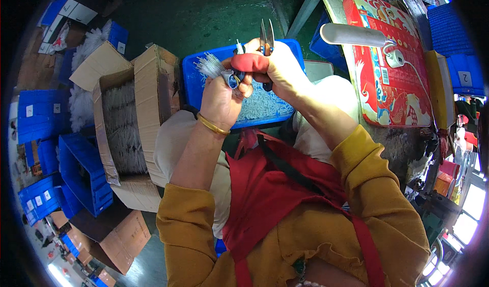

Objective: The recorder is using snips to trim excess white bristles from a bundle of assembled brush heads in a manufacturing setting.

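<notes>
My left hand [221, 99] is closed around a bunch of pale, ridged plastic sprigs [210, 65], whose spiky ends fan out up and left of the fingers. My right hand [277, 68] grips a pair of scissors [267, 36], with both blades pointing away from me and slightly apart. Something smooth and red [249, 62] covers part of the right hand's finger area; whether it is a finger cover or part of a handle, I cannot tell. The two hands meet above a blue tray [190, 83]. Small pale translucent pieces [265, 106] lie loose across the tray.
An open cardboard box [145, 91] packed with pale sprigs stands left. Blue crates [84, 172] and another carton [122, 241] lie beyond it. On the right, a worktable bears a red patterned box [389, 68], a lamp [351, 34] and a white corded piece [394, 58].
</notes>
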Demonstrator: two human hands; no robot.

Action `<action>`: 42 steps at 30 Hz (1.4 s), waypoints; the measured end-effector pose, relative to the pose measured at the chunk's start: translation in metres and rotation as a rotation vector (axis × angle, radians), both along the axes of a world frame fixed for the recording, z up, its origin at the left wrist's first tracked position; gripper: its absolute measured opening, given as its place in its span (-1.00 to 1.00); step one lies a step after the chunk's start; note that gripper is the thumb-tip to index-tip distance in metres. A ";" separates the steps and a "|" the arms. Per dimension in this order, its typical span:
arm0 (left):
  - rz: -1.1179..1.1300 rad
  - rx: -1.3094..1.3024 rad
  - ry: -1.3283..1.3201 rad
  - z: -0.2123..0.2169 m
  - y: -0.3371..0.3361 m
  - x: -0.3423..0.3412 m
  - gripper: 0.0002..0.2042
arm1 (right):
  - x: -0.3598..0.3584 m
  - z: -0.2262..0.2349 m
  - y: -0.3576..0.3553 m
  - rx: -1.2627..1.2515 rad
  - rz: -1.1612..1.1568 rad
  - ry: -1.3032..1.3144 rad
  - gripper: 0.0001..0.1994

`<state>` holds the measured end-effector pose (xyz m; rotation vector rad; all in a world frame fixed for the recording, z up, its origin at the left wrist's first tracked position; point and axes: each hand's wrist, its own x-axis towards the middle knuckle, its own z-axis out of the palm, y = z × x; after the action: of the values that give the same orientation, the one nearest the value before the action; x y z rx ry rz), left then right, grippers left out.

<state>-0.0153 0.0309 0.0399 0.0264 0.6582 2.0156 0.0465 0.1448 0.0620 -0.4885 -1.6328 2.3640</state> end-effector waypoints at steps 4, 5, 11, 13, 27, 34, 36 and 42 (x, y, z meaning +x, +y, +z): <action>0.017 -0.058 0.044 0.004 0.000 0.002 -0.83 | 0.000 -0.001 -0.001 -0.258 -0.034 0.015 -0.90; 0.017 -0.051 0.084 0.003 0.000 0.002 -0.82 | 0.000 -0.004 0.000 -0.323 -0.017 0.024 -0.91; 0.041 -0.278 0.277 0.011 0.005 0.001 -0.82 | -0.008 -0.018 0.003 -0.316 -0.055 -0.004 -0.90; -0.001 -0.317 0.298 0.012 0.000 -0.005 -0.82 | -0.005 -0.013 0.008 -0.246 -0.011 -0.011 -0.88; -0.277 -0.127 0.109 0.018 -0.007 -0.008 -0.78 | 0.003 0.018 0.014 0.396 0.108 -0.058 -0.77; -0.014 -0.356 0.521 0.021 -0.005 -0.005 -0.77 | 0.001 0.018 0.013 0.404 -0.007 -0.061 -0.75; -0.042 -0.343 0.496 0.020 -0.005 -0.006 -0.77 | 0.001 0.015 0.014 0.399 -0.013 -0.043 -0.75; 0.070 -0.371 0.447 0.018 -0.005 -0.003 -0.79 | 0.002 0.014 0.014 0.312 -0.001 -0.075 -0.72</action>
<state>-0.0179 0.0258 0.0574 0.2410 1.3243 1.9369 0.0484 0.1588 0.0757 -0.5180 -1.9871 2.0568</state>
